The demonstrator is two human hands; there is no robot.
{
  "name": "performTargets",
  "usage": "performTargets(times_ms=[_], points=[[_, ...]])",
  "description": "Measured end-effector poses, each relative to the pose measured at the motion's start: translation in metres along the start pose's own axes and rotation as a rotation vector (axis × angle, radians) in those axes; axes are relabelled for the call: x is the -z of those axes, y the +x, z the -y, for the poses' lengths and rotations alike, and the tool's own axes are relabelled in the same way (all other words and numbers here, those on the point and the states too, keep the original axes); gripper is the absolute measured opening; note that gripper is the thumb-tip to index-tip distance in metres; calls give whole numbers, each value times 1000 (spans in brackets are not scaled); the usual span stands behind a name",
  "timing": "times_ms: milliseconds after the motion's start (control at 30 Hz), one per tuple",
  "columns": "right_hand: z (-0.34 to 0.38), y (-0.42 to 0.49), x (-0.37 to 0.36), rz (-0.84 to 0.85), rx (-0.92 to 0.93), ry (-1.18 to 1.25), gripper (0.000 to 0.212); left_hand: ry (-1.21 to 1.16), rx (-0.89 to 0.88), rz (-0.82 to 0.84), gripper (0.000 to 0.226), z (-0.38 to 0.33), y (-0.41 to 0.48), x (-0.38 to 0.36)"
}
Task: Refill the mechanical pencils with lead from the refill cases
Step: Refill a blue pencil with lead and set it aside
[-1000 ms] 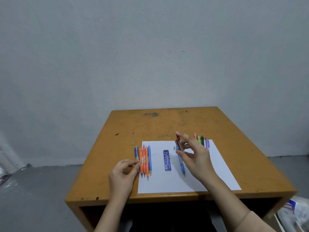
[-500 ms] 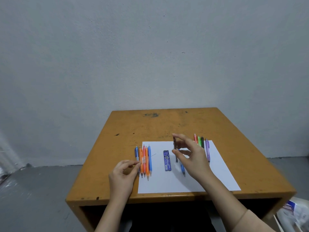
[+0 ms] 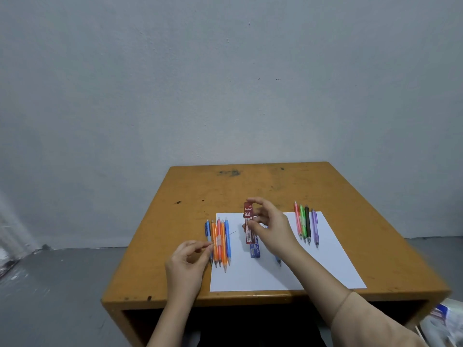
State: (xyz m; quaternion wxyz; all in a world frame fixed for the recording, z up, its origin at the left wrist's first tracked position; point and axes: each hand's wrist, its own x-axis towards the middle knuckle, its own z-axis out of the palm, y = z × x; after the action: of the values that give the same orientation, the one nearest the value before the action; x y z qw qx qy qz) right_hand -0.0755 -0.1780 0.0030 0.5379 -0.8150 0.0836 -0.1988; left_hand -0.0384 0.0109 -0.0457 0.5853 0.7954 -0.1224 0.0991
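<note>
two hands are working over a white sheet on the wooden table.

item, nearest: the left hand is staying where it was a second ago. its thumb and forefinger are pinching together beside the left row of pencils; whether a lead is lying between them is too fine to tell.

item: a blue pencil is lying on the sheet, only its tip showing past the right forearm.

item: the blue refill case is lying flat mid-sheet, no hand touching it.

item: the right hand is gripping the red refill case between thumb and fingers, holding it upright above the blue case. over the last second it has been travelling leftward from above the blue pencil and turning the label to face the camera.

item, farthest: four pencils are lying in a row at the sheet's far right.

judgement: the red case is probably being brought to the middle for opening; no lead seems to be going into a pencil yet.
</note>
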Motion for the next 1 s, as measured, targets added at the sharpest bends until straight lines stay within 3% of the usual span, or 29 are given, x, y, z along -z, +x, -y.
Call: performTargets(times_ms=[200, 700, 1000], points=[[-9, 9, -11, 28, -130, -42, 47, -15, 3, -34, 12, 3, -1, 1], [-14, 21, -26, 225, -126, -522, 60, -10, -8, -60, 12, 3, 1, 2], [-20, 26, -33, 318, -166, -641, 54, 0, -7, -49, 13, 3, 0, 2]])
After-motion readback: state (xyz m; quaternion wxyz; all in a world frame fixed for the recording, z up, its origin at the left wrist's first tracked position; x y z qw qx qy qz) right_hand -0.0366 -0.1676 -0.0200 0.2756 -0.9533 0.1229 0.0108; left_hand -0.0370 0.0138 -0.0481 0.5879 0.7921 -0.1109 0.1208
